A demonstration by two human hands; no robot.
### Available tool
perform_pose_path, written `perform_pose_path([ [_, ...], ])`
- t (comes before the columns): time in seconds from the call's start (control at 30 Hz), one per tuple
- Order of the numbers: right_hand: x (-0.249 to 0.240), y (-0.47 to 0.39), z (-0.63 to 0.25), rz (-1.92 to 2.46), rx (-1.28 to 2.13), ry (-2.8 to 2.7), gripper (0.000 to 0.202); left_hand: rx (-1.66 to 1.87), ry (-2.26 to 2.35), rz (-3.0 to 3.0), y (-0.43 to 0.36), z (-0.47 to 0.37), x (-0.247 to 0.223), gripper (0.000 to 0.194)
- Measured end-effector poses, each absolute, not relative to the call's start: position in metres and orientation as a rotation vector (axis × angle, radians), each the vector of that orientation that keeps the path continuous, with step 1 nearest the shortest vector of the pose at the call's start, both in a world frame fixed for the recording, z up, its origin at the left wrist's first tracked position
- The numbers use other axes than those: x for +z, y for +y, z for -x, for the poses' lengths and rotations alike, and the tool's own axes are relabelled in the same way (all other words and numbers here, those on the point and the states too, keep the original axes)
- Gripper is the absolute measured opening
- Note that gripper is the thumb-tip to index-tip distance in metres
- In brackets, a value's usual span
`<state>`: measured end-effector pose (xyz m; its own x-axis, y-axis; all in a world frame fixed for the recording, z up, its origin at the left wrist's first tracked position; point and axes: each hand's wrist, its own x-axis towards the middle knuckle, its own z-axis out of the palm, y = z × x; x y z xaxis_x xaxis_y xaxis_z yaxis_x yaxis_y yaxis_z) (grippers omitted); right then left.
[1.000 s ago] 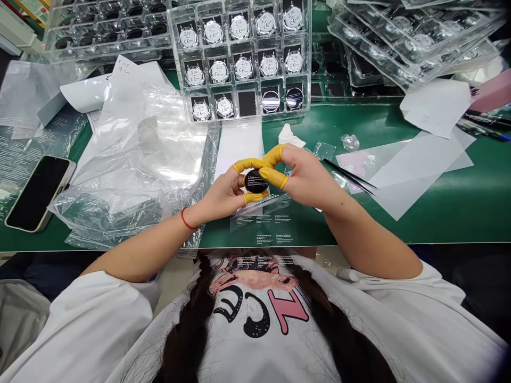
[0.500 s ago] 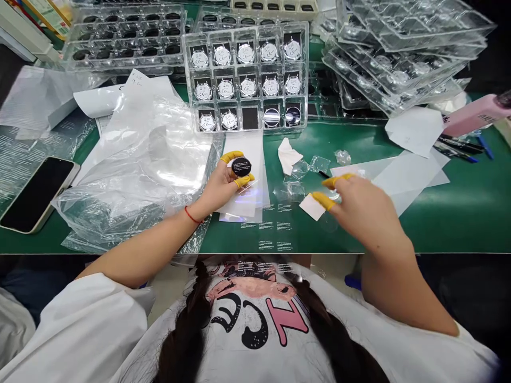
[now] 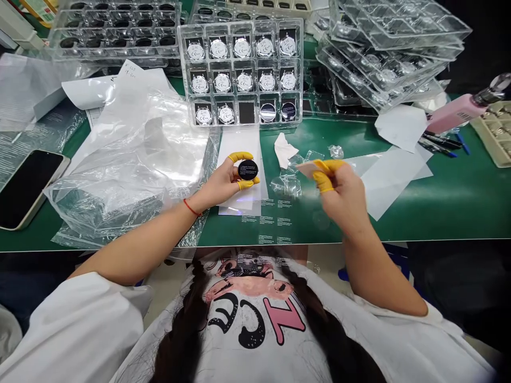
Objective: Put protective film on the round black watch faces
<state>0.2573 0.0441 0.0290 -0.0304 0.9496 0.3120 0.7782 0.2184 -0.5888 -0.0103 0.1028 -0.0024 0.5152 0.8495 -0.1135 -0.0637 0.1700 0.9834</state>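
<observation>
In the head view, my left hand [image 3: 221,184] grips a round black watch face [image 3: 248,169] by its edges, thumb below and a finger above. Small white print shows on its dark front. My right hand [image 3: 342,196] pinches a small whitish cloth or paper square [image 3: 306,168], raised above the table to the right of the watch face. Yellow finger cots cover fingertips on both hands. A clear sheet with white printed text [image 3: 284,203] lies below and between the hands. Behind them, a clear plastic tray [image 3: 300,80] holds several watch faces; one bottom-row compartment shows only black lining.
Crumpled white cloth [image 3: 284,150] and clear plastic scraps [image 3: 286,185] lie between the hands and the tray. Plastic bags [image 3: 131,175] and a phone [image 3: 30,186] are at left. Stacked clear trays [image 3: 383,58], a pink bottle [image 3: 455,114] and pens [image 3: 441,143] stand or lie at right.
My right hand has picked the whitish square up off the table and moved left and up with it. My left hand has shifted slightly right with the watch face. The camera view has shifted a little.
</observation>
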Motion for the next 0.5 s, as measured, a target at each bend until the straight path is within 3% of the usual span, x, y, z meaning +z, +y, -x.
perform_pose_path([
  [0.2, 0.013, 0.083, -0.188, 1.25, 0.315, -2.101, 0.019, 0.82, 0.826, -1.251, 0.102, 0.007, -0.005, 0.058],
  [0.5, -0.016, 0.117, -0.174, 1.329, 0.01, -2.163, 0.009, 0.841, 0.798, -1.239, 0.108, 0.009, -0.016, 0.056],
])
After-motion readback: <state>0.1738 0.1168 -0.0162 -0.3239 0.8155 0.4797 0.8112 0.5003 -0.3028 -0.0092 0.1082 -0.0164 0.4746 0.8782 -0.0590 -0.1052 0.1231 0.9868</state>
